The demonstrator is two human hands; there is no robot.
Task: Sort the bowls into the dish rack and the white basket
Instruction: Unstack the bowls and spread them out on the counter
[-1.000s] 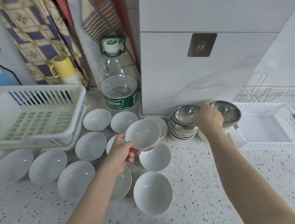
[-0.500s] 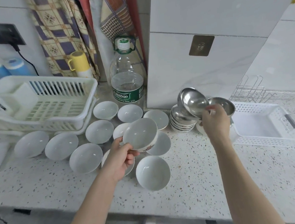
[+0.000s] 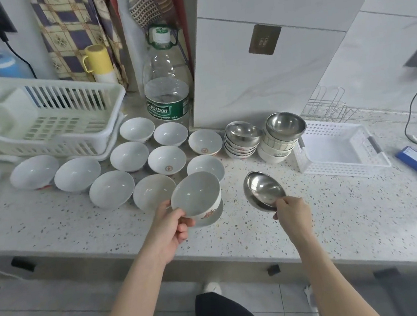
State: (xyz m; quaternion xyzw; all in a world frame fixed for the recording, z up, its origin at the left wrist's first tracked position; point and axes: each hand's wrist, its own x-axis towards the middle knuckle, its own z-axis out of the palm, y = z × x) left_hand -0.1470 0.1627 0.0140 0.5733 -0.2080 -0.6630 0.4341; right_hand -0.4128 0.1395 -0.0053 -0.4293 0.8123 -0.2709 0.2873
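My left hand (image 3: pixel 171 225) grips a white ceramic bowl (image 3: pixel 196 197) by its rim, lifted and tilted above the counter. My right hand (image 3: pixel 291 212) pinches the rim of a steel bowl (image 3: pixel 264 190), also tilted and off the counter. Several white bowls (image 3: pixel 111 188) lie spread over the counter to the left. Two stacks of bowls, a low one (image 3: pixel 243 137) and a taller one (image 3: pixel 283 127), each topped with steel, stand at the back. The white dish rack (image 3: pixel 40 120) sits at far left, the white basket (image 3: pixel 337 147) at right; both hold no bowls.
A large water bottle (image 3: pixel 167 84) and a yellow mug (image 3: pixel 96 58) stand behind the bowls. A wire rack (image 3: pixel 327 104) lies behind the basket. A blue battery pack (image 3: pixel 415 158) with cables is at far right. The counter's front edge (image 3: pixel 214 254) runs below my hands.
My right hand lifted a steel bowl off the back stacks and drew it toward me. My left hand, holding the white bowl, also moved nearer the counter's front. The camera pulled back.
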